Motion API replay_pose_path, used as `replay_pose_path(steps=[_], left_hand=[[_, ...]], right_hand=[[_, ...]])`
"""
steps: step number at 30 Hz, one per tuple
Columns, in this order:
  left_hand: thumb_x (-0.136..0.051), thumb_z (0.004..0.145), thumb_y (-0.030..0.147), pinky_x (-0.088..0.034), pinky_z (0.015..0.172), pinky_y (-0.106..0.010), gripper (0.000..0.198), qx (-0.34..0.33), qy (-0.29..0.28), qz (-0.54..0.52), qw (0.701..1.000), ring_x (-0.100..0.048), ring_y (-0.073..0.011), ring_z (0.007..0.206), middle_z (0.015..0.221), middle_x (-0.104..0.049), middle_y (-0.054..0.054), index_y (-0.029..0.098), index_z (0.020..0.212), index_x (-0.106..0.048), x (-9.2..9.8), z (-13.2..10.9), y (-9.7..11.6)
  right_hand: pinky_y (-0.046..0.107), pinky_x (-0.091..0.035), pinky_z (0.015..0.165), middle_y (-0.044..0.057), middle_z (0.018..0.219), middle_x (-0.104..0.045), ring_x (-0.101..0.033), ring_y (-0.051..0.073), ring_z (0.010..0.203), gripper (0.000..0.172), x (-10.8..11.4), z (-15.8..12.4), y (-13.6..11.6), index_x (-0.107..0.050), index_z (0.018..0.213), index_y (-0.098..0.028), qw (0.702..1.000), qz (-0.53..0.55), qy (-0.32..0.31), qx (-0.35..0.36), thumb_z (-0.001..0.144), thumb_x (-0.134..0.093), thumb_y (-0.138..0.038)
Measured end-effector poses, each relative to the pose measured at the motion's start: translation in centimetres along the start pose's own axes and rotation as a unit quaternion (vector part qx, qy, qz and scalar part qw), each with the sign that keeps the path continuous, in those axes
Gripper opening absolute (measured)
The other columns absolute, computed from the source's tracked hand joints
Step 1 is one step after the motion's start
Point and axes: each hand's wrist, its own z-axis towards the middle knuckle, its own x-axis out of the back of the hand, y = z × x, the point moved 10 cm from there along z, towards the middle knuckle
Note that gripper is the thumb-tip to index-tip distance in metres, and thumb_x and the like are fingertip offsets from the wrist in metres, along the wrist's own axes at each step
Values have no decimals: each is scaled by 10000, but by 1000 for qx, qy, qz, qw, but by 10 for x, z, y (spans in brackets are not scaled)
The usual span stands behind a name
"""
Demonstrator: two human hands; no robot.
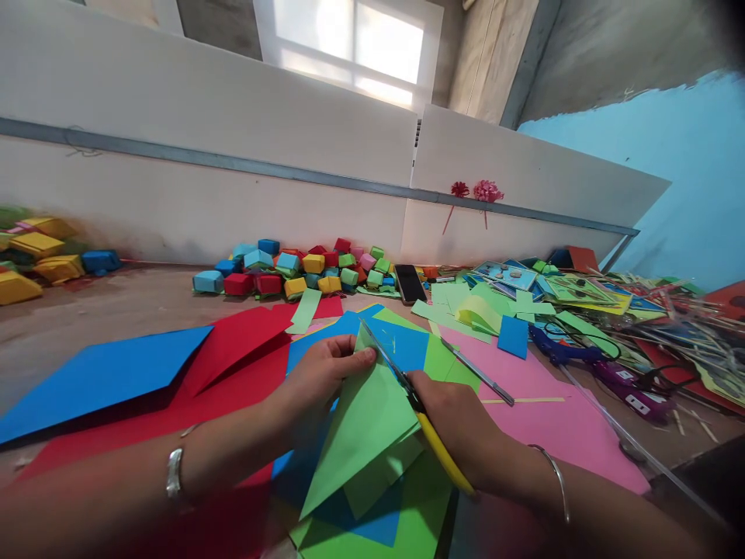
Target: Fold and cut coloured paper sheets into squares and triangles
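Note:
My left hand (pixel 326 380) pinches a folded sheet of light green paper (pixel 364 419) near its upper tip, thumb on top. In my right hand (pixel 459 415) is a pair of scissors (pixel 445 454) with yellow handles and metal blades. The blades point up and to the left, along the right edge of the green paper near my left thumb. Whether they are parted cannot be made out. Below the paper lie blue sheets (pixel 381 522) and brighter green sheets (pixel 424 505).
Left are red paper (pixel 244 345) and a blue sheet (pixel 116 373). Right lie pink paper (pixel 559 435), a metallic pen-like tool (pixel 480 371), a blue glue gun (pixel 559 345) and a purple power strip (pixel 632 392). Behind stand small coloured paper boxes (pixel 268 286) and a phone (pixel 410 284).

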Motion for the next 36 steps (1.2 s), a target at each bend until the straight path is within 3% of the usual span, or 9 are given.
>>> replay_pose_path(steps=[5,9,13,17,20,23,28,32,36], left_hand=[[-893,510,327,-510,510,-243,359,-3,-12,12,1000,-641,-171,564,665,-697,-48,154,714,-653,-1,0,0],[-911,477,396,-494,499,-231,430,-14,-7,23,1000,-631,-162,559,653,-688,-34,157,717,-645,0,-1,2],[-922,451,426,-437,446,-198,464,-18,-10,31,999,-567,-120,486,581,-639,4,156,692,-632,-1,-1,-1],[-917,463,457,-469,453,-226,475,-9,-23,37,999,-593,-145,491,606,-666,-15,156,710,-645,-4,0,-7],[-914,488,448,-496,463,-245,466,-13,-3,31,999,-620,-166,509,653,-701,-36,157,760,-673,0,2,-8],[-920,506,433,-483,451,-227,445,-23,3,19,1000,-605,-150,492,634,-696,-22,163,774,-688,0,2,-7],[-916,531,460,-527,553,-267,464,88,-105,91,986,-664,-204,610,711,-726,-76,138,813,-738,-17,-2,-38],[-871,570,557,-446,527,-204,476,77,-116,175,975,-577,-133,574,695,-706,-80,121,714,-746,-11,2,-43],[-873,573,536,-366,492,-186,433,77,-156,208,963,-453,-89,515,562,-590,-5,136,647,-726,-16,-1,-44]], right_hand=[[271,-281,592,110,960,-744,-685,221,805,195,-1,-2,2,-575,1123,-157,1000,0,17,-7,951,-505,-219],[262,-325,587,70,838,-717,-649,195,727,142,6,2,9,-599,1012,-169,988,124,87,0,934,-508,-244],[243,-404,551,-1,717,-636,-593,142,613,230,19,6,20,-579,1004,-186,911,385,145,18,901,-544,-389],[233,-438,527,-53,677,-565,-534,104,556,423,14,8,16,-547,1050,-177,834,547,78,12,748,-706,-429],[213,-400,515,-80,660,-501,-469,75,554,415,14,7,10,-579,1006,-170,828,557,51,24,651,-753,-294],[216,-380,506,-83,669,-494,-446,70,551,407,18,7,15,-581,1029,-172,819,568,79,20,657,-720,-259],[242,-420,569,-76,691,-515,-483,87,603,433,36,11,41,-565,1041,-174,788,587,184,8,647,-719,-263],[267,-462,620,-71,709,-539,-526,105,640,476,48,14,59,-542,1055,-187,762,599,246,7,628,-736,-272],[270,-462,620,-76,697,-544,-532,104,623,470,53,15,64,-541,1059,-193,765,579,281,19,642,-742,-277]])
